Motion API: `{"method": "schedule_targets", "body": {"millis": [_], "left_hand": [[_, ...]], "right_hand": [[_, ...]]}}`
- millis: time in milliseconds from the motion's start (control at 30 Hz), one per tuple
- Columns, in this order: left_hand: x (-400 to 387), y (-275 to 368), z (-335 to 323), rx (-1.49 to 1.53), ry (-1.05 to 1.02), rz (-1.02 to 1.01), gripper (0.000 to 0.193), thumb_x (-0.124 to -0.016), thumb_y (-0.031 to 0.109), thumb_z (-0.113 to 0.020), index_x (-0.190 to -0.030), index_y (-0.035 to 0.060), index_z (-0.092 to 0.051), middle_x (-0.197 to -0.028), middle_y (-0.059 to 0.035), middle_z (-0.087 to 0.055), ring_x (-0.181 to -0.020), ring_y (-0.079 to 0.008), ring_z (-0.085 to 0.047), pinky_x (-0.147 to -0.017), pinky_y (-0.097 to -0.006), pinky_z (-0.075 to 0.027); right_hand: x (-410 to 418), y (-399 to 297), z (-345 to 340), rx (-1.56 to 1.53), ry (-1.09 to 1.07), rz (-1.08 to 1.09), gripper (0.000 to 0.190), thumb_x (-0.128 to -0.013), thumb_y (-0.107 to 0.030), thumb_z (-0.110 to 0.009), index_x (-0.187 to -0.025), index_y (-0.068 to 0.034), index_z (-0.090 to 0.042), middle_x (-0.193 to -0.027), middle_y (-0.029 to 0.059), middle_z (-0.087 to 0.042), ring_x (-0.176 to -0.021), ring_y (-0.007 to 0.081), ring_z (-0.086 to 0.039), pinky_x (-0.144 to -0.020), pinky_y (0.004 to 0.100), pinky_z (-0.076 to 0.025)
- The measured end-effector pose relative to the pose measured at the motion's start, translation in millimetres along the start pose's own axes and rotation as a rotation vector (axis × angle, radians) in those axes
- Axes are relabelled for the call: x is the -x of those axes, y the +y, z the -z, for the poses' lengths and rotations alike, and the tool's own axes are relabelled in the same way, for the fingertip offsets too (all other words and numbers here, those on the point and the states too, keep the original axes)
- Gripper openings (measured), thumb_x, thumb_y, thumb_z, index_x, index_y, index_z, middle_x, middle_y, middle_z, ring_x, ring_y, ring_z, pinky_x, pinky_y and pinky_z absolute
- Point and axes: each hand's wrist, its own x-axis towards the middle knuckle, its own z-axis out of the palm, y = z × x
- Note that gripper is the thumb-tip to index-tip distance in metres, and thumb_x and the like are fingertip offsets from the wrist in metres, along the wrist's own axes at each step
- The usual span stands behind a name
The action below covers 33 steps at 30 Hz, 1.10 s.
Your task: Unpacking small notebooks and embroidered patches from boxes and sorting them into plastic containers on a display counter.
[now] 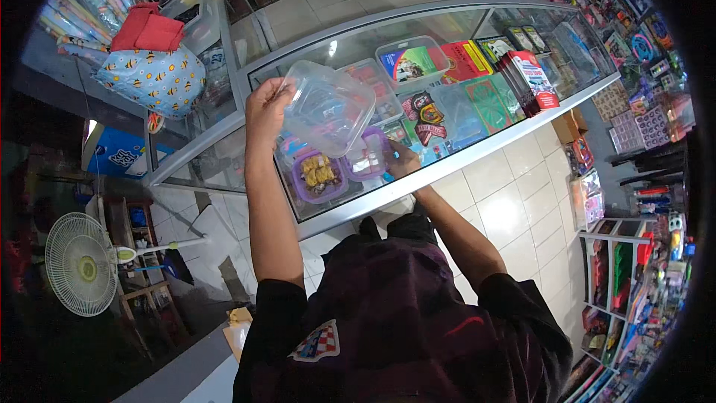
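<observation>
My left hand (267, 115) grips the rim of a clear plastic container (330, 109), tilted above the glass top of a display counter (358, 193). The container looks empty. My right forearm passes beneath the counter's metal front rail, and my right hand (404, 160) shows through the glass. Its fingers are at the right edge of a purple plastic container (366, 158) holding small pale items; the grip is partly hidden. Left of that sits another purple container (320, 177) with gold-coloured pieces inside. A clear box (386, 106) with red contents lies behind, partly covered by the raised container.
Inside the counter are a clear tub (436, 75), embroidered patches (428, 117) and a green sheet (486, 103). Upright red-and-white boxes (528, 81) stand at its right. A fan (84, 263) is at left; a bee-print bundle (151, 78) sits at upper left. Stocked shelves (615, 285) line the right.
</observation>
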Motion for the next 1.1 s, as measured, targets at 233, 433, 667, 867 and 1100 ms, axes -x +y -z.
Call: {"method": "schedule_targets", "body": {"millis": [233,433,667,867,1100], "left_hand": [[1.3,-0.6,2.1,-0.042,0.024,-0.006,0.021,-0.093,0.015,-0.071,-0.108,-0.0007,-0.072,-0.1,-0.0044,-0.073,-0.093,-0.0105,-0.065,-0.085,-0.026,-0.048],[0.1,2.8,-5.1,-0.019,-0.018,-0.018,0.022,-0.092,0.013,-0.072,-0.109,-0.0013,-0.071,-0.1,-0.0034,-0.073,-0.091,-0.0097,-0.064,-0.083,-0.0251,-0.047],[4.6,7.3,-11.6,0.025,-0.103,-0.074,0.016,-0.093,0.007,-0.07,-0.106,-0.0016,-0.07,-0.097,-0.0035,-0.073,-0.085,-0.0081,-0.064,-0.08,-0.0237,-0.049],[5.7,13.7,-42.4,0.004,-0.239,-0.036,0.017,-0.093,0.005,-0.069,-0.109,0.0003,-0.07,-0.096,-0.0013,-0.071,-0.084,-0.0065,-0.062,-0.075,-0.0222,-0.048],[6.3,33.6,-94.6,-0.019,-0.372,0.045,0.024,-0.093,0.008,-0.068,-0.115,0.0012,-0.069,-0.101,-0.0036,-0.072,-0.085,-0.0087,-0.063,-0.069,-0.0256,-0.049]], "right_hand": [[10.5,-21.9,13.3,-0.004,-0.088,-0.206,0.045,-0.099,-0.029,-0.063,-0.132,0.003,-0.062,-0.112,0.0177,-0.073,-0.088,0.0189,-0.07,-0.075,0.0335,-0.056],[67.6,3.9,82.8,0.098,-0.387,-0.065,0.036,-0.094,-0.017,-0.064,-0.124,0.003,-0.063,-0.087,0.0137,-0.073,-0.077,0.0199,-0.071,-0.071,0.0374,-0.056],[85.2,-79.0,255.8,0.234,-0.169,-0.5,0.024,-0.095,-0.021,-0.067,-0.097,0.003,-0.072,-0.083,0.0127,-0.073,-0.071,0.0168,-0.068,-0.062,0.0321,-0.054],[17.3,-131.0,322.4,0.447,0.581,0.195,0.031,-0.092,-0.025,-0.069,-0.11,0.0,-0.067,-0.097,0.0134,-0.072,-0.087,0.0202,-0.065,-0.076,0.0337,-0.051],[-72.9,-132.3,333.6,0.815,0.435,-0.037,0.101,-0.071,-0.058,-0.082,-0.15,-0.009,-0.044,-0.143,0.0295,-0.051,-0.13,0.0476,-0.05,-0.111,0.0511,-0.04]]}}
